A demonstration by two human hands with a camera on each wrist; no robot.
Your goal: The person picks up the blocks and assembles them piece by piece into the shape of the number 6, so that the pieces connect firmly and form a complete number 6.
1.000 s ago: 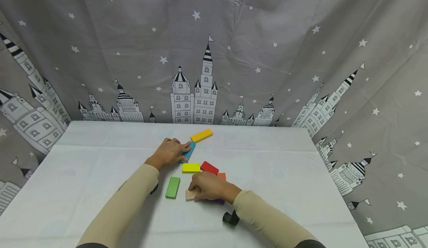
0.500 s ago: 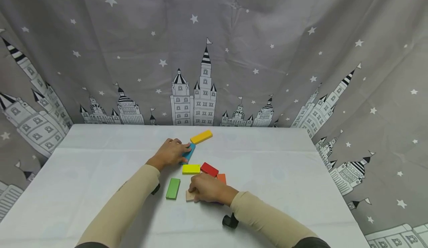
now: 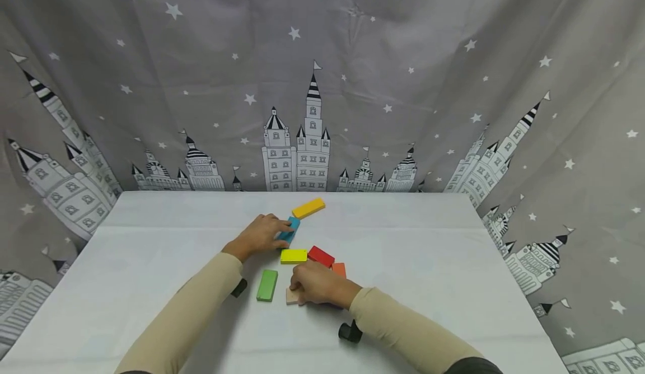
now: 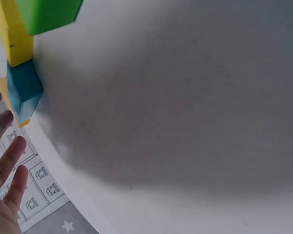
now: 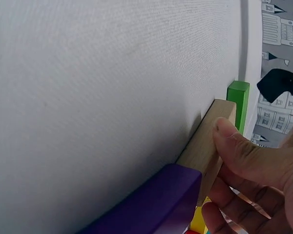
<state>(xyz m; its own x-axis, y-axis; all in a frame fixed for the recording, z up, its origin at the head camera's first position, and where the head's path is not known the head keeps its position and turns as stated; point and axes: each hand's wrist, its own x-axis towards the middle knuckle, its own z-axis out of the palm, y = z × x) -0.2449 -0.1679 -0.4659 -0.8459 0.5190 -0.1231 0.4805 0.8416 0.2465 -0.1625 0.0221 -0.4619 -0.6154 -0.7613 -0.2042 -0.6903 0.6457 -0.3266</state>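
Note:
My left hand [image 3: 258,235] is at a blue block [image 3: 289,236], with thumb and a finger at it; the other fingers spread loosely in the left wrist view. My right hand [image 3: 317,283] pinches a plain wooden block [image 5: 205,136] between thumb and fingers. That block lies with one end against a purple block [image 5: 161,197], which is mostly hidden under the hand in the head view. An amber block [image 3: 308,207] lies at the blue block's far end, and a yellow block [image 3: 294,256] near its other end.
A red block [image 3: 321,256] and an orange block [image 3: 339,269] continue the row between yellow and purple. A green block [image 3: 267,285] stands apart, left of the wooden block. The white table [image 3: 428,262] ends at a grey castle-print curtain [image 3: 383,55].
The head view shifts slightly. Both hands stay at the same blocks, and the row keeps its layout.

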